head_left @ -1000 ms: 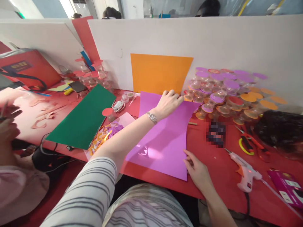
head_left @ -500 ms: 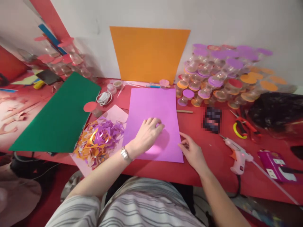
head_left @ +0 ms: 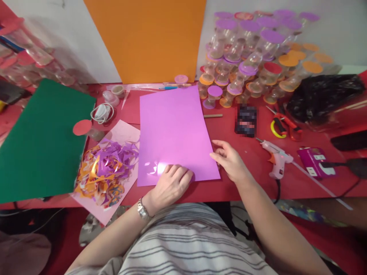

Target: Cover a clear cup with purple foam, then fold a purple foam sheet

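A purple sheet [head_left: 169, 130] lies on the red table in front of me, light glinting off its lower left part. My left hand [head_left: 172, 183], a watch on its wrist, rests palm down across the sheet's near edge with its fingers bent over the surface. At the sheet's right edge is my right hand [head_left: 226, 158], thumb and index finger apart and the thumb tip at the border. Its other fingers are partly hidden. To the left, purple and orange scraps [head_left: 109, 168] are heaped on a pale pink sheet [head_left: 104, 215].
A green sheet [head_left: 48, 145] lies far left. An orange sheet [head_left: 151, 42] leans on the wall. Clear hourglass-shaped pieces with coloured discs [head_left: 246, 68] are stacked at the back right. A glue gun [head_left: 278, 158], pliers [head_left: 283, 124] and a purple box [head_left: 312, 162] lie right.
My left hand has slid from the sheet's middle down to its near edge. My right hand stays beside the right edge. The view has shifted, so the surroundings sit higher and further left.
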The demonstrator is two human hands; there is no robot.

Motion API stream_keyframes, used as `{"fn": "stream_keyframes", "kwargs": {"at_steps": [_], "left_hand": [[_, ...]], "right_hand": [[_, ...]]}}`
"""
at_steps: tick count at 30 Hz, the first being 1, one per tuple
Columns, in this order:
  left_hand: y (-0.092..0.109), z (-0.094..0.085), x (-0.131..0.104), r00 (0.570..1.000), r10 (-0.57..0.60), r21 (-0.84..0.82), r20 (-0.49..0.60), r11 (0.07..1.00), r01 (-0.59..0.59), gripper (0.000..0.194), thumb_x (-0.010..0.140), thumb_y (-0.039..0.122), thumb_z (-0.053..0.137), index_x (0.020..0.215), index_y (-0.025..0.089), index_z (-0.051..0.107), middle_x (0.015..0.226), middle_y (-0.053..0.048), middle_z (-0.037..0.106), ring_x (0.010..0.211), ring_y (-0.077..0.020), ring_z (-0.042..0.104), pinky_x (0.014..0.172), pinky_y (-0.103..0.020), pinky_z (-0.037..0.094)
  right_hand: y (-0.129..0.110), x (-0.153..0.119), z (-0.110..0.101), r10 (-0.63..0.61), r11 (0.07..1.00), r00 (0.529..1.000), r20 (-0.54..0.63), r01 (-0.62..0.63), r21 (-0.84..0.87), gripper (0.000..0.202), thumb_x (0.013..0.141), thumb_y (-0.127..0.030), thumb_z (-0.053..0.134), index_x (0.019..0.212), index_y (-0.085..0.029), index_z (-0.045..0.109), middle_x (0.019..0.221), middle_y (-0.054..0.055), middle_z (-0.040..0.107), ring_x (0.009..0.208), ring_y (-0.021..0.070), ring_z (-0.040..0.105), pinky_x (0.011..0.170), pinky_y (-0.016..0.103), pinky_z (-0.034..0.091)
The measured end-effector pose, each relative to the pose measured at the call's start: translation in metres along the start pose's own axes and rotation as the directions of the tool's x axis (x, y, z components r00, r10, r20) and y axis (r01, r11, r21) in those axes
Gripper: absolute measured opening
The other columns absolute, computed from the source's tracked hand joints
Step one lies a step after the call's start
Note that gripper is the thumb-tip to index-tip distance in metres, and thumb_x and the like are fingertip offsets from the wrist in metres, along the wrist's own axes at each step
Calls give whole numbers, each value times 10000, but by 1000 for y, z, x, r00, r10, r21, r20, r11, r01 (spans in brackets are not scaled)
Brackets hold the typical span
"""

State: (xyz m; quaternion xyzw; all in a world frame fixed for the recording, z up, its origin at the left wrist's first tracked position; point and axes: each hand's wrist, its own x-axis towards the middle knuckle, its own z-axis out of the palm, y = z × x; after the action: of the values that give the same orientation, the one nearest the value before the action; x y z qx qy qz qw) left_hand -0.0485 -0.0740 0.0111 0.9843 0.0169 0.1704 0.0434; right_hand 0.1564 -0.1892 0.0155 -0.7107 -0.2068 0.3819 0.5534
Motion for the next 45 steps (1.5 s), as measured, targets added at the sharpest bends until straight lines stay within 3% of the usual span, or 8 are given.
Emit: {"fn": "stream_keyframes", "kwargs": {"at_steps": [7,12,15,22,31,35,40,45], "left_hand": [[0,-4,3,996,27,8,-87,1000,-26,170,970,102,443,946,164,600,838,-48,645,738,-177,558,700,-322,443],[-1,3,2,996,38,19,-76,999,-37,173,967,91,438,926,160,591,787,-41,619,697,-176,542,679,-321,427],[-2,9,-1,997,53,16,-58,999,-52,177,957,76,437,905,163,582,759,-35,599,665,-177,526,642,-320,425],[0,12,2,997,31,-30,-71,999,-33,193,939,48,439,857,163,569,719,-18,565,622,-169,502,587,-309,412],[1,25,-5,994,-35,-112,-106,993,23,159,948,106,510,807,176,534,718,-9,545,633,-169,461,583,-322,352],[1,29,-6,994,-56,-172,-92,984,39,146,936,113,555,817,182,507,743,-3,547,650,-170,445,604,-325,315],[0,32,-8,996,-67,-228,-60,972,52,204,880,77,610,794,191,465,764,-1,545,657,-169,431,611,-326,279],[2,48,-11,977,-98,-232,-192,971,52,242,867,126,633,744,188,433,710,-1,491,624,-155,389,590,-323,235]], "right_hand": [[-3,1,0,-97,992,995,7,97,-75,492,770,-477,630,1165,-209,515,695,-55,573,623,137,584,581,287,495],[-2,6,-14,-117,923,991,69,134,-361,428,829,-526,564,1118,-211,586,725,-13,641,600,152,617,559,300,509],[-13,19,-29,-215,835,977,-2,183,-518,337,824,-491,583,1016,-222,646,797,30,701,714,179,667,678,338,535],[-55,100,-43,-542,658,827,-149,307,-688,336,785,-377,614,1055,-179,647,932,88,715,793,215,659,810,417,544],[-81,164,-16,-729,363,684,14,404,-840,261,798,-251,602,1041,-166,648,1046,156,687,1029,304,630,958,498,482],[-123,186,-8,-780,226,612,131,470,-853,247,832,-270,596,1063,-194,638,1039,138,668,1026,306,623,947,502,488],[-215,258,9,-823,50,517,236,479,-876,278,854,-305,636,1116,-218,606,1145,140,621,1113,311,570,1013,545,435],[-275,321,26,-825,64,549,135,327,-943,412,834,-364,702,1162,-156,564,1244,200,556,1231,372,486,1024,605,378]]}}
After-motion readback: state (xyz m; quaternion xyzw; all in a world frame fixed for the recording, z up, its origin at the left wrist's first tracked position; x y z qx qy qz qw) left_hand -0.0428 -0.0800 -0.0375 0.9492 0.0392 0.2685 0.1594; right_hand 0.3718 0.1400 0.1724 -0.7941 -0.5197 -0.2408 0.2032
